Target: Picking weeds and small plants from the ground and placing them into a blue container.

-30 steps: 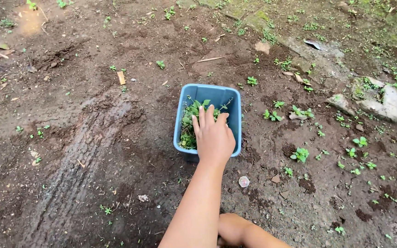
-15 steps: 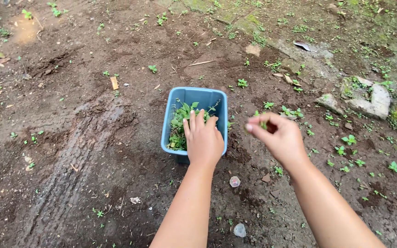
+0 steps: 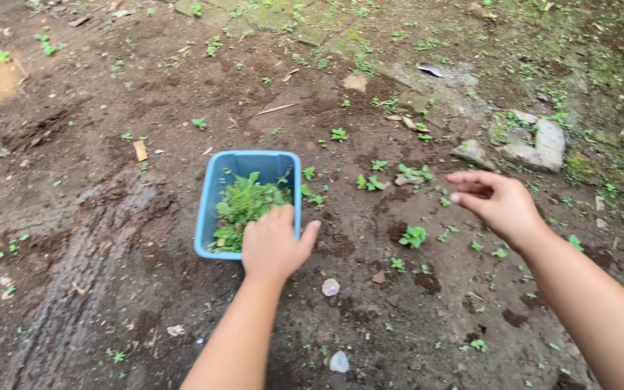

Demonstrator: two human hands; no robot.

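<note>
Left hand is gripping the near right corner of the blue plastic tub, fingers curling over the rim and thumb splaying out along the outside wall; judging by that grip, it is steadying or dragging the tub across the bare soil so that it sits within reach of the green patch. Right hand is hovering above the ground to the right, well apart from the tub, fingers loosely curled toward the thumb; nothing is showing between them, though whether a small sprig is pinched there cannot be told. It is hanging over a scatter of small weeds rooting in the dark earth, which probably explains why it is reaching out that way. The tub is sitting flat on the soil at centre left, rectangular, light blue, open-topped, its walls smeared with dirt. Inside, a loose heap of pulled greens is filling the nearer half, leafy, fresh, tangled with thin stems. Pale stones are lying further right, and a small whitish pebble is resting just beside the left wrist.
</note>
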